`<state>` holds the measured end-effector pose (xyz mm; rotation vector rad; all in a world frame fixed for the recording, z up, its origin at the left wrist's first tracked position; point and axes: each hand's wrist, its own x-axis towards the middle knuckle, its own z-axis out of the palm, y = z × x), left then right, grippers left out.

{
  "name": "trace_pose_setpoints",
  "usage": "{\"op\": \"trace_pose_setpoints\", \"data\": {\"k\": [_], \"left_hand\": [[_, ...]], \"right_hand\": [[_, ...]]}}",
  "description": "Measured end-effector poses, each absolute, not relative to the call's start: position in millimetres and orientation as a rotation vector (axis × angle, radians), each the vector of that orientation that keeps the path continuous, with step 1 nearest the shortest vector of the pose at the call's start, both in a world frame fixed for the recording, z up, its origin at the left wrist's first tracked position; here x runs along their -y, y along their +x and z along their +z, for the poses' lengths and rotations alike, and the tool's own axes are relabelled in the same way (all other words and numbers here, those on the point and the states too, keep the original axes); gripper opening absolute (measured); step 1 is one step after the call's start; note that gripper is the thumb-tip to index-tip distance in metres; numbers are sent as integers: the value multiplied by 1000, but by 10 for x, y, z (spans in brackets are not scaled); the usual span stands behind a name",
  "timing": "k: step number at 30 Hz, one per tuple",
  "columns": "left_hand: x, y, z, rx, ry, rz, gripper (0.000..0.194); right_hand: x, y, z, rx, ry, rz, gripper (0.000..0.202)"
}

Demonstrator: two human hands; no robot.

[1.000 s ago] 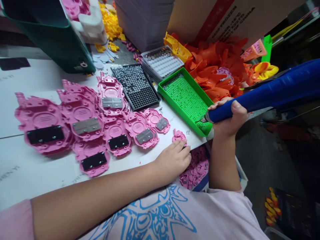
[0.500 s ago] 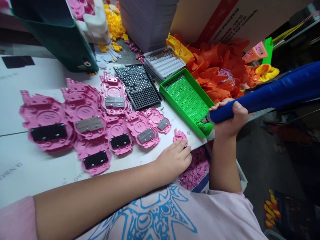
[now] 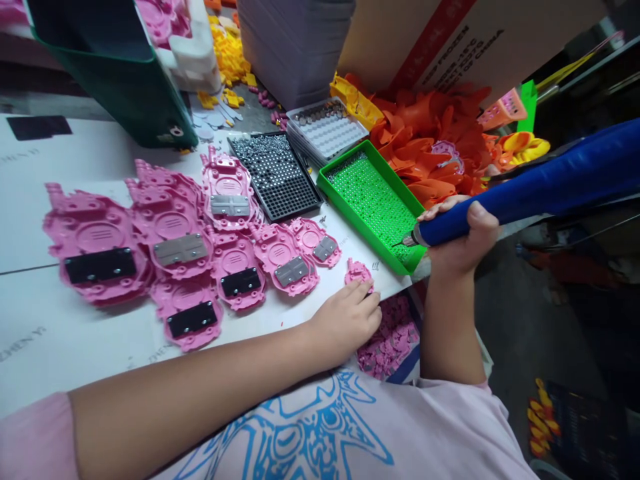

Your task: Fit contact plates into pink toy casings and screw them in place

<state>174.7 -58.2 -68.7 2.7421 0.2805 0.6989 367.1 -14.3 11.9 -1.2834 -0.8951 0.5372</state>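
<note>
My right hand (image 3: 465, 233) is wrapped round a blue electric screwdriver (image 3: 530, 183), its tip low over the near end of a green tray (image 3: 367, 230) of small screws. A small pink plastic part (image 3: 357, 272) lies at the table's front edge, partly covered by the fingers of my left hand (image 3: 350, 317), which hold it down. Stacked pink casings (image 3: 103, 233) stand in rows to the left, some with black plates and some with grey metal ones.
Behind the casings lies a black screw tray (image 3: 280, 177), near a dark green bin (image 3: 120, 87). Orange parts (image 3: 425, 133) are heaped before a cardboard box (image 3: 450, 40). A container of pink pieces (image 3: 387, 340) sits below the table edge.
The view has shifted very slightly. Both hands, the screwdriver and the small pink part keep nearly the same places.
</note>
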Motion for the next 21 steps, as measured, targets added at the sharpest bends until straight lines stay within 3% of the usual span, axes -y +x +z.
{"op": "trace_pose_setpoints", "data": {"k": [6,12,17,21], "left_hand": [[586,1750,-697,-277,2729,694,19],[585,1747,-701,-268,2724,661,20],[583,1742,-690,-272,2735,665,20],[583,1741,-680,-282,2735,676,20]], "right_hand": [[94,3604,73,880,-1163,461,18],[104,3611,74,883,-1173,468,19],[121,3634,46,894,-1268,490,35],[115,3630,37,889,-1233,486,29]]}}
